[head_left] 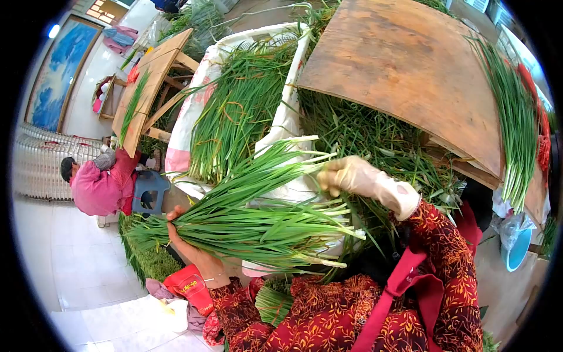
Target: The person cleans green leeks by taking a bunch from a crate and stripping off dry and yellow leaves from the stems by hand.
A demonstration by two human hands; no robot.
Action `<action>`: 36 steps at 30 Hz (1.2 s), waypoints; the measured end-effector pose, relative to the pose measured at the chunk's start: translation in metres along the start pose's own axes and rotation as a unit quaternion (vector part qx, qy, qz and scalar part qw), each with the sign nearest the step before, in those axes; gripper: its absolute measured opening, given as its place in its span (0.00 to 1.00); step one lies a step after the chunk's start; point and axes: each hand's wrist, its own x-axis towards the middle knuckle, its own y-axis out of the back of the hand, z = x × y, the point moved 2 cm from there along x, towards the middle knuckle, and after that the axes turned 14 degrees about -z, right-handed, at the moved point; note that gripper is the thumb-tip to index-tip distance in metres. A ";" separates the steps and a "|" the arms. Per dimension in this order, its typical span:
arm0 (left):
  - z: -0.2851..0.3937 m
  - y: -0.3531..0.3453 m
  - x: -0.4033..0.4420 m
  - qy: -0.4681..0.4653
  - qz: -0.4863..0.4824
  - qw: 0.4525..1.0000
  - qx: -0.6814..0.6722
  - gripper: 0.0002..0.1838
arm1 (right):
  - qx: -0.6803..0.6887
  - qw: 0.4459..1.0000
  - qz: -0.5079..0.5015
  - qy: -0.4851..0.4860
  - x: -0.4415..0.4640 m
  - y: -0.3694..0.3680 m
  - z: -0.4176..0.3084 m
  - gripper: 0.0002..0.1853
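Note:
A large bunch of garlic chives lies across my bare left hand, whose fingers wrap round the leafy end. The pale stem ends fan out to the right, several of them loose and uneven. My right hand wears a thin cream glove. Its fingers are curled beside the upper stem ends; whatever they pinch, if anything, is hidden. Behind the bunch stands a white lined crate with more garlic chives lying in it.
A wooden board slopes at the upper right, with a sorted chive bundle at its edge. Loose leaves heap beneath it. A blue bucket stands at right. Another person in pink sits at left near a wooden table.

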 end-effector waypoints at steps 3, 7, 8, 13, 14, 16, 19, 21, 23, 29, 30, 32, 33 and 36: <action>-0.003 0.022 0.003 -0.004 -0.062 0.998 0.011 0.11 | 0.080 0.991 0.107 -0.004 -0.011 0.023 0.016 0.14; -0.008 0.019 0.004 -0.003 -0.008 1.000 -0.005 0.06 | 0.379 0.891 0.248 0.027 -0.042 0.067 0.103 0.13; -0.010 0.018 0.005 -0.001 -0.005 1.000 -0.002 0.07 | 0.380 0.892 0.244 0.035 -0.050 0.064 0.107 0.12; -0.007 0.010 0.003 -0.006 -0.004 0.998 0.054 0.10 | 0.139 0.977 0.155 0.050 -0.042 0.016 0.010 0.13; -0.006 -0.003 -0.001 -0.015 -0.005 0.996 0.087 0.10 | 0.085 0.988 0.116 0.061 -0.032 0.005 -0.005 0.13; -0.002 -0.007 -0.001 -0.022 -0.027 0.995 0.090 0.11 | -0.084 0.990 0.096 0.068 -0.004 -0.010 -0.019 0.14; 0.004 0.001 0.003 -0.014 -0.039 0.999 0.000 0.12 | -0.409 0.901 0.120 0.077 0.028 -0.016 -0.033 0.17; 0.005 0.002 0.004 -0.014 -0.024 1.000 0.001 0.12 | -0.436 0.879 0.153 0.121 0.039 -0.016 -0.030 0.15; 0.006 -0.003 0.003 -0.010 -0.024 1.000 0.009 0.11 | -0.433 0.873 0.178 0.135 0.038 -0.014 -0.028 0.15; -0.006 -0.011 0.000 -0.018 -0.018 1.000 0.006 0.08 | -0.338 0.904 0.261 0.003 0.014 0.012 0.013 0.14; -0.005 -0.008 0.000 -0.001 -0.025 1.000 -0.016 0.07 | -0.246 0.925 0.287 -0.025 0.001 0.019 0.024 0.13; -0.004 0.010 0.005 0.034 -0.068 0.989 -0.128 0.07 | -0.028 0.950 0.303 -0.072 -0.023 0.045 0.064 0.12; -0.004 0.006 0.002 0.022 -0.053 0.995 -0.084 0.07 | 0.098 0.947 0.290 -0.092 -0.032 0.061 0.094 0.13; -0.007 -0.002 -0.003 0.007 -0.036 0.999 -0.030 0.08 | 0.225 0.952 0.185 -0.093 -0.061 0.068 0.105 0.20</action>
